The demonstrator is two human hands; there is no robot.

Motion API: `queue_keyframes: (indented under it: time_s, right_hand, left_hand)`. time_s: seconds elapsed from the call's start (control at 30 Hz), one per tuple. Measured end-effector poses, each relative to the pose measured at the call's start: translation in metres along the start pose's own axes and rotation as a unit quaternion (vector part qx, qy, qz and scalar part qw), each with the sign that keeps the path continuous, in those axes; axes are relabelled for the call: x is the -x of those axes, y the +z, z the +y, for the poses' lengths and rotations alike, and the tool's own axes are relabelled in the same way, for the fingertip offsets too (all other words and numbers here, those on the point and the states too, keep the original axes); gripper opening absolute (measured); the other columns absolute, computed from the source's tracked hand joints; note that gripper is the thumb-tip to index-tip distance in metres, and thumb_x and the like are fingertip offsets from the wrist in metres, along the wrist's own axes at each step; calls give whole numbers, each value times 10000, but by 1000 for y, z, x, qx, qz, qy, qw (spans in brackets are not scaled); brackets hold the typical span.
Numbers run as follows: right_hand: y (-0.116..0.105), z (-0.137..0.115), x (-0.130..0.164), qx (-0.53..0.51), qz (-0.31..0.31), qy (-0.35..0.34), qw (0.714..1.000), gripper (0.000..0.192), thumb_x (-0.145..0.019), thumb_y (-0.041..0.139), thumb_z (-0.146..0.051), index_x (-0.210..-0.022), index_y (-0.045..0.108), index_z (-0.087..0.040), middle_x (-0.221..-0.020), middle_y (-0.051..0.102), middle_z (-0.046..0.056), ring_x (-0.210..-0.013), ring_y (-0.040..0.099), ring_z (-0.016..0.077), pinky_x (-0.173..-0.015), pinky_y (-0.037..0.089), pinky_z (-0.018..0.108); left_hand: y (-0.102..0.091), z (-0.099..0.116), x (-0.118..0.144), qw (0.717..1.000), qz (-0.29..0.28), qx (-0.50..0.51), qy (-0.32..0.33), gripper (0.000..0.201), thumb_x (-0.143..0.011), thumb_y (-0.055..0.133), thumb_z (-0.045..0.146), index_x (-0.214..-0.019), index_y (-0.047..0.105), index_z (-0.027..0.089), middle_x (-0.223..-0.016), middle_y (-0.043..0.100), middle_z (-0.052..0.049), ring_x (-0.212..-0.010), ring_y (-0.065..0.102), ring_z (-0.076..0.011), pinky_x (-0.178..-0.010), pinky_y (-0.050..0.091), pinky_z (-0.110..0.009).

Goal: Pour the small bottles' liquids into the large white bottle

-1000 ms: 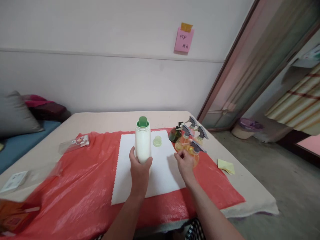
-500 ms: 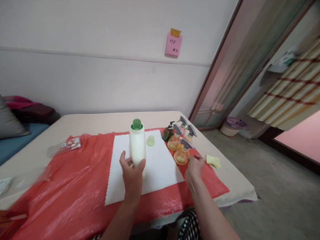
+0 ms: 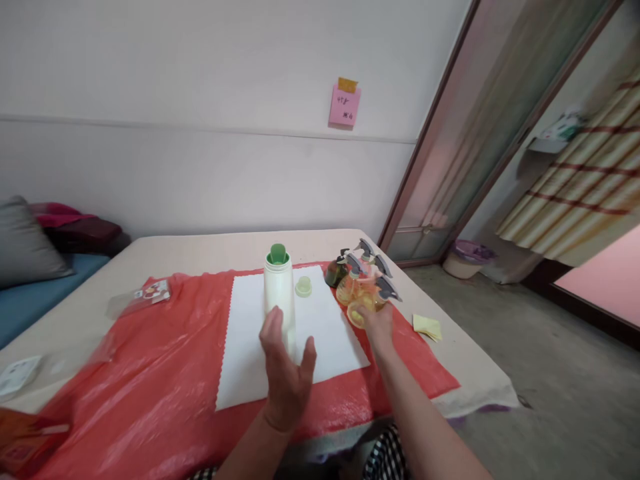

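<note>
A tall white bottle (image 3: 278,290) with a green scoop (image 3: 278,253) in its open mouth stands upright on a white mat (image 3: 245,360). My left hand (image 3: 287,367) is in front of it, fingers spread; nothing is in its grasp. To the right, my right hand (image 3: 379,323) is closed around the front amber spray bottle (image 3: 356,315), which leans to the right with its grey spray head (image 3: 387,289). Behind it are several more spray bottles, among them a dark green one (image 3: 335,274). My fingers partly hide the held bottle.
A pale green cap (image 3: 303,287) lies on the mat, over a red plastic sheet (image 3: 165,353). Yellow sticky notes (image 3: 427,327) are near the table's right edge. A clear packet (image 3: 143,297) lies left; a bin (image 3: 465,259) stands on the floor.
My left hand has let go of the white bottle and drawn back toward me. My right hand has moved left onto the front spray bottle and tilted it.
</note>
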State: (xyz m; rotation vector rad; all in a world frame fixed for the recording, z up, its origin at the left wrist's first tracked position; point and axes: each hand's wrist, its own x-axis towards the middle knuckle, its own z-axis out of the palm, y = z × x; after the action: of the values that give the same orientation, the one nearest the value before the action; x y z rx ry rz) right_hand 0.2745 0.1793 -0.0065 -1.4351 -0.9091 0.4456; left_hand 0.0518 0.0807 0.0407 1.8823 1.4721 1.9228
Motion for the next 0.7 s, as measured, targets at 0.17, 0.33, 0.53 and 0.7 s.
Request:
queue_keyframes:
  time_s: [0.17, 0.33, 0.53, 0.7]
  right_hand:
    - [-5, -38, 27, -78, -87, 10, 993, 559, -707, 777, -441, -1174, 561, -223, -1169, 697, 74, -1039, 659, 233, -903, 508, 373]
    - [0, -53, 65, -224, -264, 57, 936, 541, -732, 791, -421, -1206, 620, -227, -1116, 730, 67, -1031, 678, 249, -926, 521, 392]
    - [6, -73, 65, -346, -214, 113, 906, 527, -773, 659, -694, -1052, 694, -248, -1133, 739, 83, -1101, 679, 259, -998, 504, 421]
    - [-7, -84, 50, -301, -195, 148, 922, 410, -734, 711, -630, -743, 638, -227, -832, 765, 83, -895, 726, 279, -858, 544, 435]
  left_hand:
    - [19, 6, 16, 992, -122, 28, 30, 757, -855, 650, 163, -1510, 282, 260, -1488, 425, -179, -1414, 431, -325, -1137, 408, -541]
    - [33, -1, 18, 986, -151, 61, -36, 960, -706, 805, 225, -1496, 259, 247, -1507, 380, -192, -1415, 412, -359, -1122, 415, -577]
    - [26, 8, 10, 962, -155, 144, -170, 785, -628, 807, 212, -1335, 466, 229, -1299, 555, -126, -1215, 557, -314, -1053, 467, -487]
    - [25, 13, 9, 821, -269, 332, -378, 759, -604, 840, 318, -1270, 487, 227, -1135, 645, -62, -976, 631, -230, -828, 526, -340]
